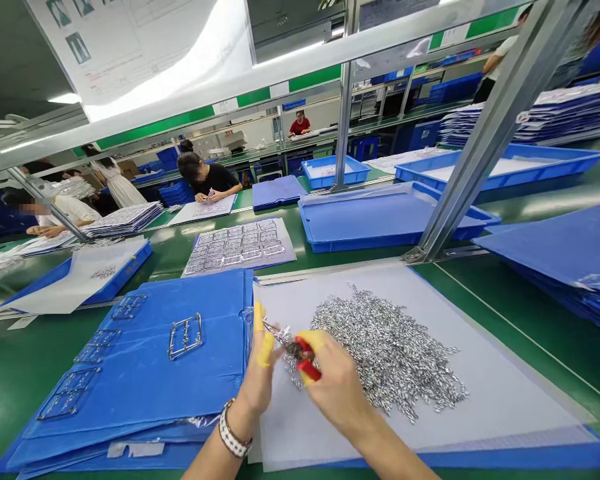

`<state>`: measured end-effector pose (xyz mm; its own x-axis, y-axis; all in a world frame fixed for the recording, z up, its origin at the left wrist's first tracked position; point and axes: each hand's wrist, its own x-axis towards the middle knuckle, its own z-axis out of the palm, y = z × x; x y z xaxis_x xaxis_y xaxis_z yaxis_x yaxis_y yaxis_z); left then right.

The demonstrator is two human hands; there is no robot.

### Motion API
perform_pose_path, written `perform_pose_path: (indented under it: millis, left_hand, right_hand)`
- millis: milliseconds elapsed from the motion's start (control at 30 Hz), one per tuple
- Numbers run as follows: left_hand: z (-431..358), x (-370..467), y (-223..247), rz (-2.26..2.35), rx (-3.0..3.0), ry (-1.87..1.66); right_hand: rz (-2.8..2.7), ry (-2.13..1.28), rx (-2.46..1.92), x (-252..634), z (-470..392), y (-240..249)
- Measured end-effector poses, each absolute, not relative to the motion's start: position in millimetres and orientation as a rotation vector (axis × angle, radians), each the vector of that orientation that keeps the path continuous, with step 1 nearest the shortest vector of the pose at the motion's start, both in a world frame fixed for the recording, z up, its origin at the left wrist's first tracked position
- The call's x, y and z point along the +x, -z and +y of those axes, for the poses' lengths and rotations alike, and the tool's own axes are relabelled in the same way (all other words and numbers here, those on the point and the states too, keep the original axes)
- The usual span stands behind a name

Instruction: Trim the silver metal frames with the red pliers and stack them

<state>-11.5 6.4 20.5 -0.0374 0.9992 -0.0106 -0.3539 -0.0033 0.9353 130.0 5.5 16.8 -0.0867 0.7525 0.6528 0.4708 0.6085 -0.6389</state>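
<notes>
My right hand [337, 383] is wrapped round a pair of red-handled nippers [309, 371], whose metal head points left. Yellow finger covers sit on fingers of both hands. My left hand [258, 380] is raised on edge and pinches a silvery metal frame piece [276, 331], blurred and partly hidden by the fingers. The nippers' head meets this piece just above the white sheet [300, 433]. Behind and right of my hands spreads a heap of small silver pointed pieces [380, 347].
To the left, several metal frames, one of them a squarish frame [185, 335], lie on stacked blue sheets [155, 400]. Farther back are a board of frames [240, 245], a blue tray [370, 220] and a slanted metal post [485, 147]. Other people sit across the bench.
</notes>
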Motion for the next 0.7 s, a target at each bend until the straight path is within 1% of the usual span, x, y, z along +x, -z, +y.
perform_pose_path:
  millis: [100,167,300,500,700]
  left_hand:
    - [15,-5,-18,0.755,0.451,-1.284]
    - [21,-2,-17,0.655,0.311,-1.227]
    - [27,-3,-21,0.541,0.246,-1.182]
    - [23,-5,-22,0.578,0.265,-1.208]
    - [22,-4,-12,0.632,0.297,-1.228]
  right_hand:
    - [-1.905,0.086,-0.861,110,-9,-13]
    - [-1.949,0.193,-0.877,102,-17,-13]
    - [-2.016,0.12,-0.987,112,-21,-19]
    - [-2.211,0.079,-1.462,135,0,-28]
    - [-2.293,-0.05,-1.555,125,6,-28]
